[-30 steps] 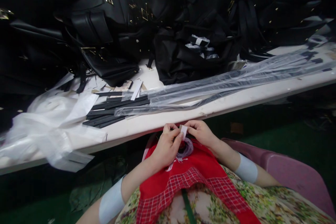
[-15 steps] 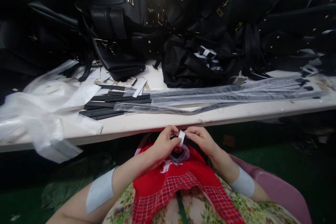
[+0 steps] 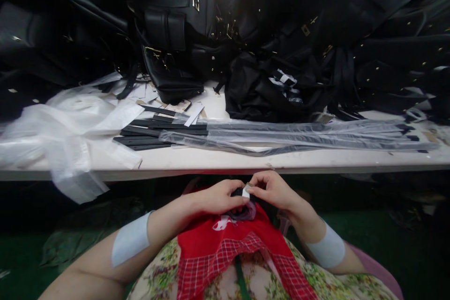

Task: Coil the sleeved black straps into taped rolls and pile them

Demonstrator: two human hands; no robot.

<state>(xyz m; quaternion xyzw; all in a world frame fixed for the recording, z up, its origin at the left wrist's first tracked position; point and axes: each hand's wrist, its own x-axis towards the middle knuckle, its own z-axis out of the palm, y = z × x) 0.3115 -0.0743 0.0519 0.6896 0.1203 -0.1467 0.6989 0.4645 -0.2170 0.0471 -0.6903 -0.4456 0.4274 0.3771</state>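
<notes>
Just below the table edge, over the red apron [image 3: 211, 239], my two hands meet. My left hand [image 3: 225, 197] is closed, thumb and fingers pinching a small white piece [image 3: 245, 192] that looks like a label, with something dark [image 3: 237, 192] behind it that I cannot make out. My right hand [image 3: 272, 191] pinches the upper end of the same white piece between thumb and fingers. Right under the fingertips shows a purplish ring-shaped thing [image 3: 249, 211], partly hidden by my left hand.
On the white table [image 3: 197, 161] lie several black straps [image 3: 140, 142], partly in clear plastic sleeves [image 3: 263, 133]. Left of them spreads a heap of translucent plastic [image 3: 66, 133]. Black bags [image 3: 172, 72] with gold-coloured buckles pile up behind, beside paper scraps [image 3: 194, 113].
My right hand has closed over the top of the white piece, so less of it shows and it looks bent or turned. The camera view has shifted and tilted slightly.
</notes>
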